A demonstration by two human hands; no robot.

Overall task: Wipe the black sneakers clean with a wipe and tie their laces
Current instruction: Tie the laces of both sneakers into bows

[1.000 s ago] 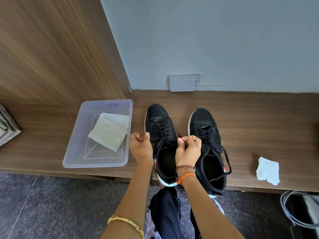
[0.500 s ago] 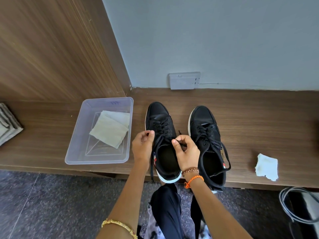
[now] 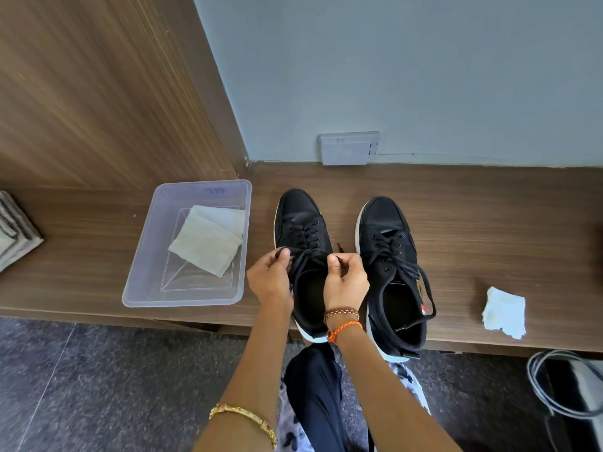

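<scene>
Two black sneakers with white soles stand side by side on a wooden bench (image 3: 489,216), toes toward the wall. Over the left sneaker (image 3: 298,216), my left hand (image 3: 270,278) pinches one black lace end and my right hand (image 3: 346,282) pinches the other, the laces (image 3: 308,256) stretched between them above the tongue. The right sneaker (image 3: 388,230) has loose laces; one lace loops down over its outer side. A crumpled white wipe (image 3: 504,311) lies on the bench to the right of the shoes.
A clear plastic tub (image 3: 143,256) holding a folded pale cloth (image 3: 208,243) sits left of the shoes. A white wall socket (image 3: 349,148) is behind them. Folded grey fabric (image 3: 16,230) lies at far left. A dark bag with grey cords (image 3: 567,393) stands on the floor at right.
Both hands have shifted over the left sneaker: the left hand has taken hold of a lace end, and the hands have drawn the two ends apart.
</scene>
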